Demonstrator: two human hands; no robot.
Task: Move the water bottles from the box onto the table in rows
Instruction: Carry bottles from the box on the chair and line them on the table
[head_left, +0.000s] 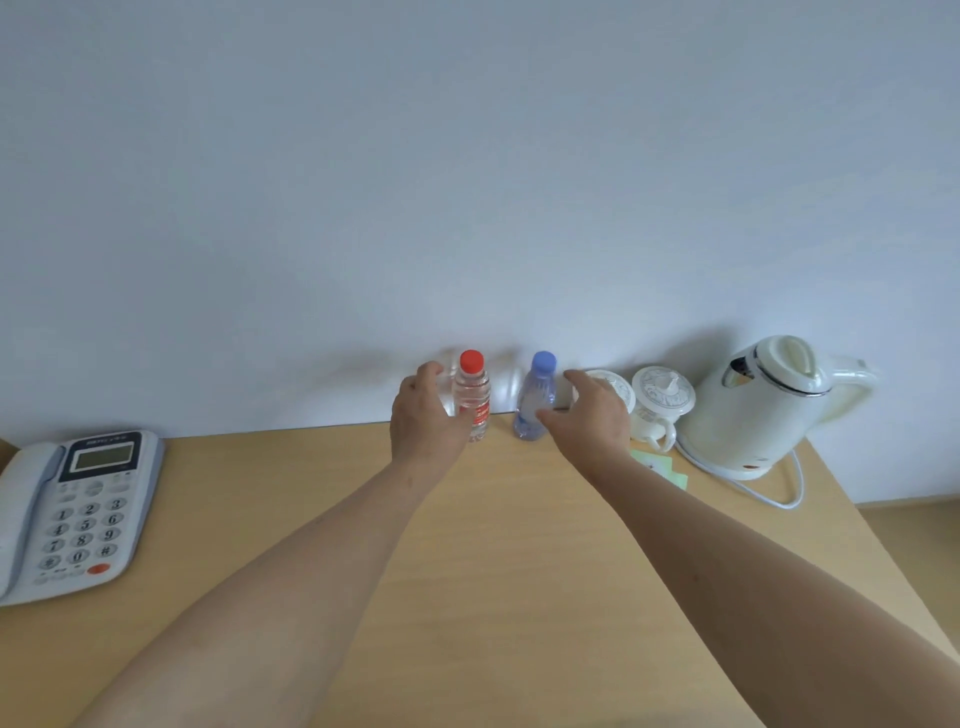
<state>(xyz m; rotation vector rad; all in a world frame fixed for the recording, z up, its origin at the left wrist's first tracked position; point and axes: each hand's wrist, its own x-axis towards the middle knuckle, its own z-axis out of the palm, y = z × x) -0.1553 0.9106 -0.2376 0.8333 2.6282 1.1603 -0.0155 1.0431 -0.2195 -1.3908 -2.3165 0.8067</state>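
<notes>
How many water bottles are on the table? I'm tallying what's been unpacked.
2. The red-capped bottle stands at the table's back edge by the left hand; the blue-capped bottle stands beside it, by the right hand. The box isn't visible.

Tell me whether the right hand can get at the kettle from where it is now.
Probably yes. The right hand is at the blue-capped bottle; the kettle stands further right, with two lidded cups between, so it would likely reach over or in front of them.

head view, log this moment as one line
left hand at red-cap bottle | right hand at blue-cap bottle | both bottles upright, side by side, at table back edge | grip unclear
</notes>
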